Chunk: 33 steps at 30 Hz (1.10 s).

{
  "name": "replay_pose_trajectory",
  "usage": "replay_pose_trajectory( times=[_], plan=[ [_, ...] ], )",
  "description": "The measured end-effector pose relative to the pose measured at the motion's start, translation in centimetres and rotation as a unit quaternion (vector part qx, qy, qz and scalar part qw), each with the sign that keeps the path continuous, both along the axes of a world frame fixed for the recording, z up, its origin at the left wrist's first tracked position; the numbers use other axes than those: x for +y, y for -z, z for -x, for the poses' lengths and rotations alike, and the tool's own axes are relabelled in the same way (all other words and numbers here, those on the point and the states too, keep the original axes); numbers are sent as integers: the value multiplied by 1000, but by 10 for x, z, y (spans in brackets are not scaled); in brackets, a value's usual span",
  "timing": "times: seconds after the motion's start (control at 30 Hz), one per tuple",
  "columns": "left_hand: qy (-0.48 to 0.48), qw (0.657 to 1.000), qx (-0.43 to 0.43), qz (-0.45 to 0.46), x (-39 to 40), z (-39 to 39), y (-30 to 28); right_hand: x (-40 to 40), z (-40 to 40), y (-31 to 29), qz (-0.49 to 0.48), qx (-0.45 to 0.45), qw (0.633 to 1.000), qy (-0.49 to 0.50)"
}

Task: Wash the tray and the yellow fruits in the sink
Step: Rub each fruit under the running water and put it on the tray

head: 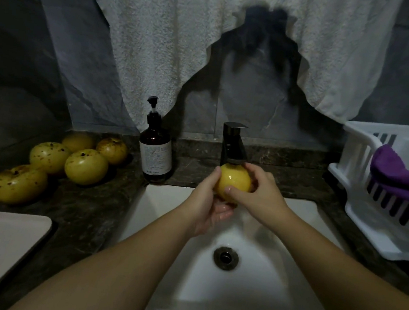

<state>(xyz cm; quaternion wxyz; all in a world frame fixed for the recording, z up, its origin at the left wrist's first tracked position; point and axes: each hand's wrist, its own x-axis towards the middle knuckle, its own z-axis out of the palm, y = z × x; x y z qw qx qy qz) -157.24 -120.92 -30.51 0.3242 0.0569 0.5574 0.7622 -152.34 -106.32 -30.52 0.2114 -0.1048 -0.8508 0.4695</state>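
Note:
A wet yellow fruit (233,180) is held right under the spout of the dark faucet (233,145), above the white sink (298,225). My left hand (207,204) cups it from below and the left. My right hand (261,191) wraps it from the right, thumb across its front. Several more yellow fruits with brown specks (85,166) lie on the dark counter to the left. A pale tray (0,244) sits at the lower left edge of the counter.
A brown pump soap bottle (155,151) stands left of the faucet. At the right, a white dish rack (357,191) holds a purple cloth (398,172). A white towel (195,44) hangs on the wall above. The sink drain (225,257) lies below my hands.

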Motion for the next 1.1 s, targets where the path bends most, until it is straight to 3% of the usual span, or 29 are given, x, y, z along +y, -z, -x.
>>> replay_pose_trajectory(
  times=[0.1, 0.23, 0.33, 0.47, 0.53, 0.6, 0.7, 0.77, 0.83, 0.97, 1.1],
  plan=[
    [8, 1000, 21, -10, 0, -1, 2, -1, 2, 5, -56, -16, 998, -29],
    [3, 1000, 24, -16, -1, 3, 3, 3, 3, 7, 100, -51, 991, -69],
    [16, 1000, 15, -9, -1, 2, 1, 3, 3, 8, 115, -55, 989, -76],
    [32, 998, 40, 43, 2, 2, 6, 5, 1, 9, -50, -41, 998, 0],
    [24, 998, 50, 41, 3, 5, 8, 3, 2, 11, -101, -42, 994, -7],
    [7, 998, 55, 26, 2, 7, 7, 2, 5, 11, -66, -38, 997, -22],
    [-12, 999, 53, 5, 1, 9, 6, 3, 6, 8, 89, -41, 994, -57],
    [2, 999, 38, -11, 1, 8, 6, 3, 4, 7, 131, -47, 988, -71],
    [23, 999, 20, -24, 2, 6, 5, 1, 2, 6, 106, -42, 992, -55],
    [31, 998, 35, -42, 2, 6, 5, -7, 2, 6, -32, -38, 999, -9],
    [-2, 998, 63, -11, 0, 10, 6, -1, 1, -7, 59, -63, 993, -80]
  ],
)
